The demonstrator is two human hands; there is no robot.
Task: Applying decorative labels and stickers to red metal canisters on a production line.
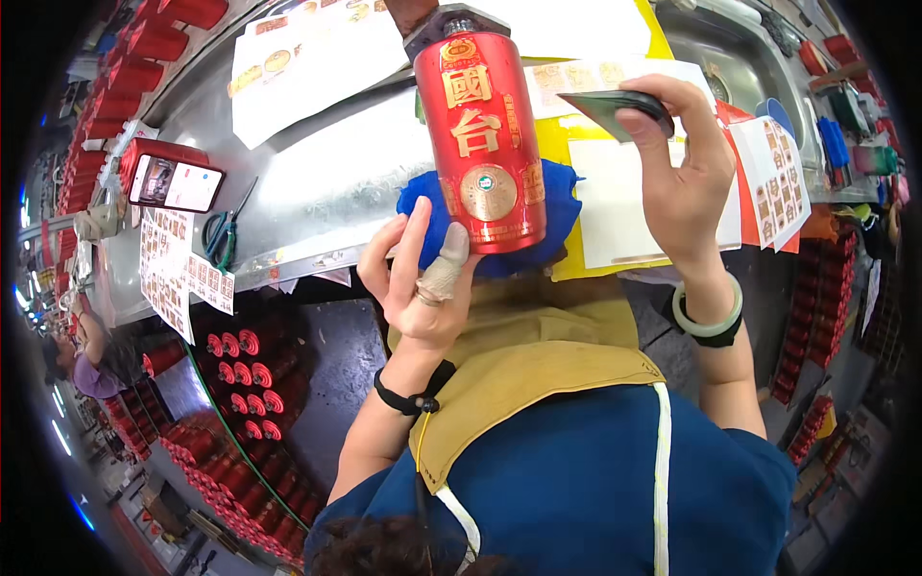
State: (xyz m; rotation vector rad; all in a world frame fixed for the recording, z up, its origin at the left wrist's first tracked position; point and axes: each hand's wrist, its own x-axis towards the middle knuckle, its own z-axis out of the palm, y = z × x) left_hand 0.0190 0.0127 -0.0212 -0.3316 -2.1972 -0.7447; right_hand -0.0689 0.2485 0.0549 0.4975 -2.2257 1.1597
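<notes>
Dark hair point(384, 552) lies nearest; left grip point(418, 300), spread, seemingly steadies the red bottle point(509, 115); right grip point(686, 182) pinches a scraper point(607, 110).

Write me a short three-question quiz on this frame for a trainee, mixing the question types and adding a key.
1. Multiple choice: which thing does the left hand touch?
A) scissors
B) a red bottle
C) a phone

2. True or false: the right hand is empty.

3. Fill in the colour: the crumpled cloth showing behind the lower part of the bottle is ____.

Key:
1. B
2. False; it holds a dark, flat tool.
3. Blue
</notes>
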